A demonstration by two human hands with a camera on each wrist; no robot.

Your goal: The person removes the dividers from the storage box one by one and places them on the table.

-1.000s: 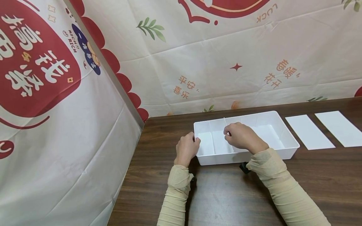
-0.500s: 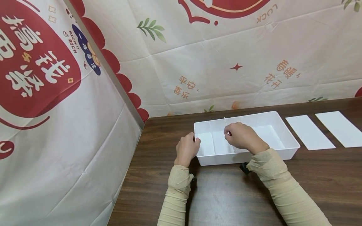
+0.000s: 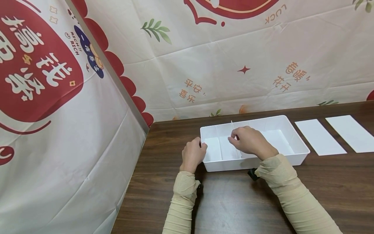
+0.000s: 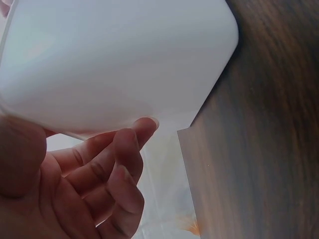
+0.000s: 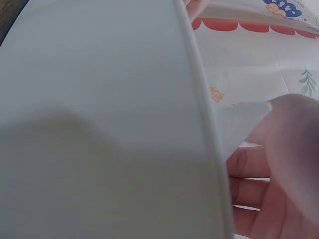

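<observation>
A long white plastic box [image 3: 298, 157] stands on the table, with a low divider [image 3: 219, 143] across its left part. My left hand [image 3: 193, 154] grips the box's left end wall; in the left wrist view, its thumb is at the rim and its curled fingers [image 4: 127, 154] lie along the wall. Over the box, my right hand [image 3: 249, 140] pinches a thin white divider panel [image 5: 241, 119] that stands crosswise inside. The panel's far end [image 3: 232, 124] shows just above the back rim. Most of that panel is hidden by the hand and the front wall.
Two flat white panels [image 3: 320, 136] [image 3: 350, 133] lie on the brown wooden table [image 3: 228, 201], right of the box. A printed cloth [image 3: 222, 65] hangs behind the table, another at left. A black wrist piece [image 3: 253, 174] sits below the right wrist.
My right hand's fingertips have shifted slightly to the left over the divider panel. The left hand and the box look unmoved.
</observation>
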